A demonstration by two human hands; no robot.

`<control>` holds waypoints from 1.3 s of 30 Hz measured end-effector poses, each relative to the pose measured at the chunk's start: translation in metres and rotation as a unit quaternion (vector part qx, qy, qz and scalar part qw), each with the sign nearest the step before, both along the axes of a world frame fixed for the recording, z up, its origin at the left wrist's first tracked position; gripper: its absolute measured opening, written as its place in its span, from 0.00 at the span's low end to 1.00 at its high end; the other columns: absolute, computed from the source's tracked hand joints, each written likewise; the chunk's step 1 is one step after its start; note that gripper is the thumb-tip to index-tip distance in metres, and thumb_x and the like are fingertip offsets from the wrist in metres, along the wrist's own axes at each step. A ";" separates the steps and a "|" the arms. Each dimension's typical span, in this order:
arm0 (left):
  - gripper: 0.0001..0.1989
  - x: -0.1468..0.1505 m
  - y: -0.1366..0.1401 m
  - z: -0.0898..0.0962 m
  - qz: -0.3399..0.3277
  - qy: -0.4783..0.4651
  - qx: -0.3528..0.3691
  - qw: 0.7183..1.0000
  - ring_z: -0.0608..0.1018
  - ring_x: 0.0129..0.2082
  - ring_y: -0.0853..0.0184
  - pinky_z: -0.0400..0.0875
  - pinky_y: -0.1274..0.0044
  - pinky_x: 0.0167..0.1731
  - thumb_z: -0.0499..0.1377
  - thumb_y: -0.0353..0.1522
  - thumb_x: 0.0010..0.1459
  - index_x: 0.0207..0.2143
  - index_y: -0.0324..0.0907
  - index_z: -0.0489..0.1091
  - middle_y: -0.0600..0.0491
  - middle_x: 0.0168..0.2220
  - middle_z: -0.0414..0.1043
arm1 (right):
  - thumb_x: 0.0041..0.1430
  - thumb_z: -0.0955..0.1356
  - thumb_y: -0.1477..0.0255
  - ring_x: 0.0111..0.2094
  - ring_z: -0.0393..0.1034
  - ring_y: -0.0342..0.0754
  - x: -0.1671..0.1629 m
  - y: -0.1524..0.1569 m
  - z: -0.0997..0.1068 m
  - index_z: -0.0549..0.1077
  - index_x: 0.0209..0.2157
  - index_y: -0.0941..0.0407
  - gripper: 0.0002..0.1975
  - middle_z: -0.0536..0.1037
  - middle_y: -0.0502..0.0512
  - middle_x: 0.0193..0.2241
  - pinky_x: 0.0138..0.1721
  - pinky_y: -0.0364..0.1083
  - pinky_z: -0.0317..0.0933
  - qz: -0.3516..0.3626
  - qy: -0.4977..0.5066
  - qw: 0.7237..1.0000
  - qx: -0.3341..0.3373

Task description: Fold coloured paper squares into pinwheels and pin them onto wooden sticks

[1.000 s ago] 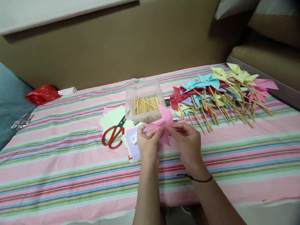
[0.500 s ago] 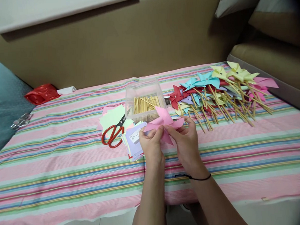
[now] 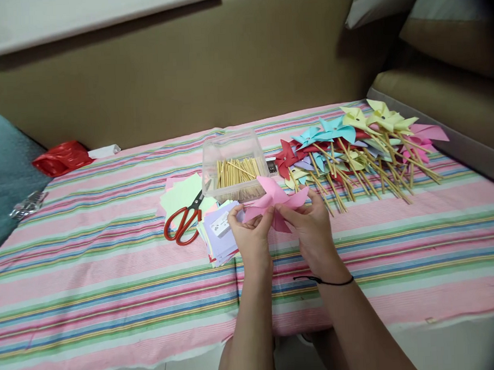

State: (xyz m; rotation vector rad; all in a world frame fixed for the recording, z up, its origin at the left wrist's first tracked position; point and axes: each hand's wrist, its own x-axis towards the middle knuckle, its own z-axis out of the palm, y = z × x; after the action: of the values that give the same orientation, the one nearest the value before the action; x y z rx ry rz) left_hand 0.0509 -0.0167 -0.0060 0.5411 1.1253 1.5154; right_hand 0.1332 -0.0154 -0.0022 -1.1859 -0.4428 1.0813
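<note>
A pink paper pinwheel (image 3: 272,196) is held between both hands above the striped cloth. My left hand (image 3: 252,233) is closed on its left side, thumb pressed near the centre. My right hand (image 3: 312,226) grips the right side, its thumb also close to the centre. What the fingers do behind the paper is hidden. Just beyond the pinwheel is a clear plastic box (image 3: 214,178) with many wooden sticks (image 3: 236,173). Left of my left hand, a stack of coloured paper (image 3: 222,240) carries a small white box (image 3: 221,225), and red-handled scissors (image 3: 185,223) rest beside it.
Finished pinwheels on sticks (image 3: 352,147) lie piled at the right, in several colours. A red plastic bag (image 3: 61,158) and a white roll-like item (image 3: 105,151) sit at the far left. Light green paper sheets (image 3: 181,196) lie under the scissors. A sofa back (image 3: 164,79) bounds the far side.
Both hands and the pinwheel have shifted slightly right relative to the box. The whole view has moved a little, and both hands keep their hold.
</note>
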 end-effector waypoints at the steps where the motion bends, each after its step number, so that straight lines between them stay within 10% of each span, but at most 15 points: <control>1: 0.34 -0.005 0.001 0.002 -0.029 0.017 0.001 0.999 0.76 0.22 0.71 0.67 0.80 0.27 0.71 0.32 0.39 0.46 0.45 0.56 0.60 0.23 0.72 | 0.32 0.78 0.71 0.22 0.73 0.47 0.005 0.000 0.000 0.62 0.51 0.56 0.41 0.78 0.44 0.21 0.28 0.48 0.69 0.013 0.000 1.000 -0.001; 8: 0.32 -0.030 0.003 0.008 -0.207 0.044 -0.011 0.977 0.78 0.25 0.68 0.69 0.78 0.29 0.71 0.33 0.39 0.46 0.44 0.61 0.52 0.27 0.77 | 0.33 0.78 0.72 0.22 0.74 0.48 0.039 -0.004 -0.006 0.60 0.55 0.56 0.46 0.79 0.45 0.20 0.27 0.46 0.67 0.185 -0.041 0.981 -0.027; 29: 0.32 -0.028 0.007 -0.001 -0.180 0.140 0.000 0.974 0.72 0.15 0.72 0.65 0.83 0.18 0.69 0.31 0.38 0.43 0.43 0.55 0.57 0.20 0.75 | 0.37 0.78 0.70 0.26 0.76 0.50 0.038 -0.003 -0.011 0.55 0.58 0.53 0.47 0.80 0.47 0.23 0.29 0.48 0.70 0.225 -0.097 0.970 -0.001; 35: 0.34 -0.046 0.013 0.007 -0.053 0.107 0.003 0.993 0.75 0.17 0.70 0.69 0.80 0.20 0.70 0.29 0.35 0.44 0.41 0.57 0.54 0.23 0.76 | 0.47 0.74 0.65 0.32 0.76 0.48 0.044 0.004 -0.012 0.70 0.44 0.54 0.22 0.80 0.50 0.28 0.38 0.49 0.69 0.045 -0.174 0.982 0.051; 39: 0.35 -0.060 0.017 0.007 0.021 0.068 0.021 0.997 0.77 0.20 0.70 0.72 0.80 0.26 0.71 0.28 0.32 0.43 0.41 0.58 0.55 0.22 0.76 | 0.53 0.69 0.68 0.36 0.74 0.51 0.049 0.011 -0.025 0.75 0.27 0.55 0.05 0.80 0.55 0.31 0.38 0.50 0.67 0.008 -0.402 0.915 0.022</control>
State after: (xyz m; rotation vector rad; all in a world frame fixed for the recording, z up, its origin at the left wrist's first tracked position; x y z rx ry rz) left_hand -0.0091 0.0007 0.0011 0.6624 1.2182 1.5604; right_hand 0.1817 -0.0042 -0.0276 -1.5632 -1.1052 0.5435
